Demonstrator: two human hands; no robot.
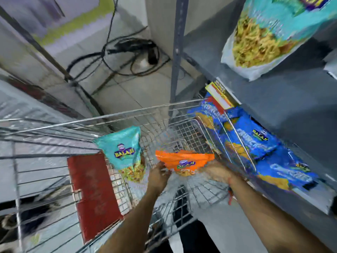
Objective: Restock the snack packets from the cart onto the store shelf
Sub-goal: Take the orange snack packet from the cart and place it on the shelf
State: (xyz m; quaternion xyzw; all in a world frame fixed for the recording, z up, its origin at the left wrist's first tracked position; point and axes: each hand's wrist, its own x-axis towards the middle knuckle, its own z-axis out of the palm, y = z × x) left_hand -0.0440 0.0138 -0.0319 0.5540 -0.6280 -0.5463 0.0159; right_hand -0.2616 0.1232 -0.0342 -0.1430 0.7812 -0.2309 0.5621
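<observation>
Both forearms reach in from the bottom of the frame. Left hand and right hand grip an orange packet by its two ends, fingers closed on it, at frame centre over the wire cart. In the cart, left of centre: a teal packet leaning upright, beside a red flap. Right of the cart, blue packets lie in a row on the lower grey shelf. Upper right: another teal packet on a higher shelf. Top centre, black cables on the tiled floor. Heavy motion blur.
</observation>
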